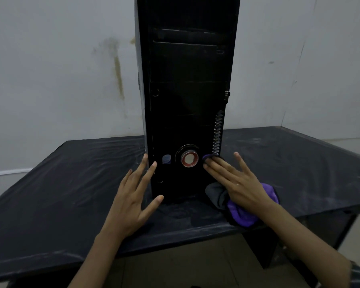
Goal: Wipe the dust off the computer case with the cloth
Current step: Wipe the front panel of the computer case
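computer case (187,96) upright, frame centre on table (50,194) | right hand (235,183) flat, pressing purple cloth (243,213) on lower front | left hand (133,200) spread, bracing left edge | mid-wipe; upper panels likely left

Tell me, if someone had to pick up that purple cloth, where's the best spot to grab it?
Probably the bunched purple cloth hanging below the right hand, pinched from the right, over the table. That loose bulge is free, while its upper end is pressed under the fingers against the computer case.
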